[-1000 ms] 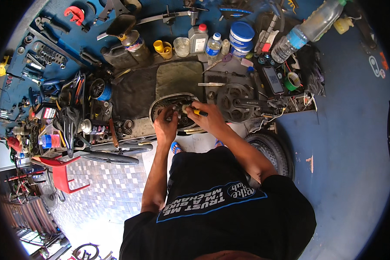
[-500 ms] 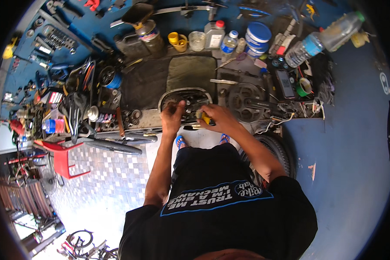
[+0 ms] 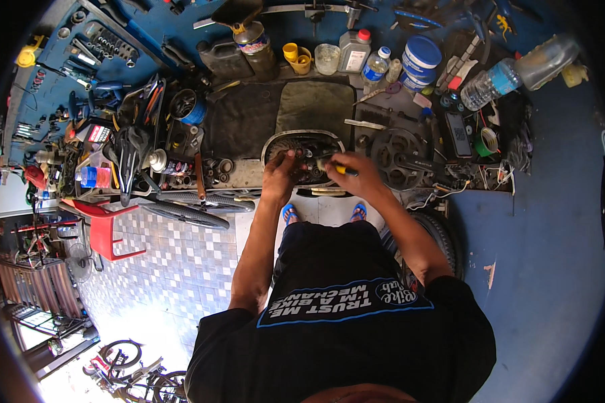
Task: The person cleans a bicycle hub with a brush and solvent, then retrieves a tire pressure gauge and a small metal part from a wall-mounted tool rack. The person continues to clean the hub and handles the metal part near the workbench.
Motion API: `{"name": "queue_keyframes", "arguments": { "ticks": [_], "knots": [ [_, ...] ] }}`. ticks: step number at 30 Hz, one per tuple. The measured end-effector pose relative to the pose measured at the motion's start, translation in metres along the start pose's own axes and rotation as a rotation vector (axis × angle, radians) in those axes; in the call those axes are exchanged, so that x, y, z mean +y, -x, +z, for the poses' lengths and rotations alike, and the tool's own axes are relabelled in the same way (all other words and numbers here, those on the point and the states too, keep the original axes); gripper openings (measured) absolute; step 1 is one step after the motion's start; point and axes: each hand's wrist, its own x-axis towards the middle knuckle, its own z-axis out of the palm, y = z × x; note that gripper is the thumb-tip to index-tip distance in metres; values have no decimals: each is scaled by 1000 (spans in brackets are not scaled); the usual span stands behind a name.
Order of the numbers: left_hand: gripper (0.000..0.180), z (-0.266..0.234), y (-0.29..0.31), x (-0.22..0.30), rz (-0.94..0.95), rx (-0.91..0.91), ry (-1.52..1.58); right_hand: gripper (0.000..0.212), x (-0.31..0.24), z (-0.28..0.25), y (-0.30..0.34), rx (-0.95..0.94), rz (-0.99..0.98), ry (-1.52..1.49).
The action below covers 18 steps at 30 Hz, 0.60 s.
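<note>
A pale-rimmed tray full of dark, greasy bicycle parts sits at the bench's near edge. My left hand is over its left side, fingers closed on something dark that I cannot make out. A toothed sprocket lies just beyond those fingers. In my right hand, at the tray's right side, is a yellow-handled brush, its head pointing left toward my left hand. To the right of the tray lies a crankset with a large chainring.
Bottles, a blue-and-white tub and cans line the back. A phone and green tape roll lie on the right. Tools and a black saddle crowd the left. A red chair and tyres stand below the bench.
The whole view has shifted, so the bench appears farther right. My right hand has turned the brush, whose handle now slants differently. My left hand stays at the tray.
</note>
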Motion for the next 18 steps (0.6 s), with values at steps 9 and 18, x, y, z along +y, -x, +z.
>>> {"name": "queue_keyframes", "arguments": {
  "ticks": [9, 18],
  "knots": [
    [27, 2, -3, -4, 130, 21, -154, 22, -25, 8, -20, 365, -125, -152],
    [23, 0, -2, -7, 261, 12, -368, 19, -35, -4, -17, 268, -98, -132]
  ]
}}
